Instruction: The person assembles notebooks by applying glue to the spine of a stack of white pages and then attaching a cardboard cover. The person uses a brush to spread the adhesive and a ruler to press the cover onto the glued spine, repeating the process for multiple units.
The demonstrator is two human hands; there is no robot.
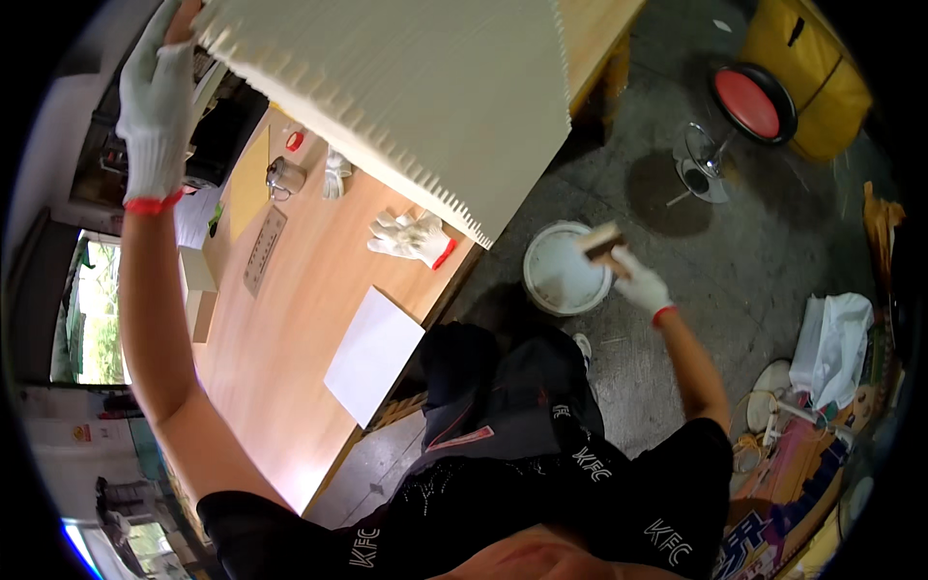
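A thick pale block or stack of boards (416, 87) with ragged, tooth-like edges fills the top of the view, its broad face up. My left hand (155, 106), in a white knit glove with a red cuff, is at its far left corner, a bare finger or thumb against the edge. The other fingers are partly cut off by the view's rim. My right hand (640, 285), gloved alike, is closed around a wide flat brush (601, 242). The brush is over the right rim of a white bucket (565, 295) holding whitish liquid, on the floor.
The wooden table (280, 358) bears a white sheet (375, 356), spare gloves (411, 238), a perforated metal plate (266, 251), a metal cup (285, 176) and a red tape roll (294, 141). A red-seated stool (749, 103) stands right; a white bag (831, 348) and cardboard lie far right.
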